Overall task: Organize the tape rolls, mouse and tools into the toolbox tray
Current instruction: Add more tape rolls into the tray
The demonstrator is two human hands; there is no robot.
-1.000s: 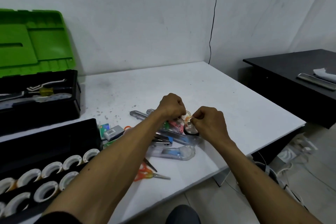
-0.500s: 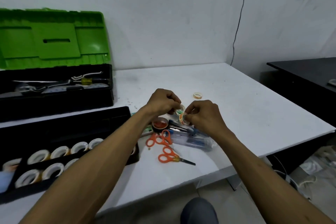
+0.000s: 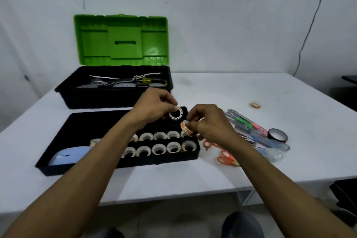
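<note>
My left hand [image 3: 154, 106] pinches a small white tape roll [image 3: 175, 115] above the right end of the black toolbox tray [image 3: 58, 149]. My right hand [image 3: 208, 123] pinches another small roll with orange print [image 3: 185, 127] just over the tray's right edge. Two rows of white tape rolls [image 3: 160, 148] stand in the tray, and a light blue mouse [image 3: 67, 155] lies at its left end. Orange scissors [image 3: 226, 157], pens and cutters [image 3: 249, 125], a black tape roll [image 3: 277, 135] and one small loose roll [image 3: 255, 105] lie on the white table to the right.
The open toolbox [image 3: 116, 91] with its green lid [image 3: 121, 39] raised stands behind the tray, with tools inside. A dark desk [image 3: 347, 87] lies at the far right. A cable hangs on the wall. The table's front edge is near my knees.
The view swung left, bringing tray and toolbox to the centre. Both hands moved from above the tool pile to over the tray's right end, each holding a small tape roll.
</note>
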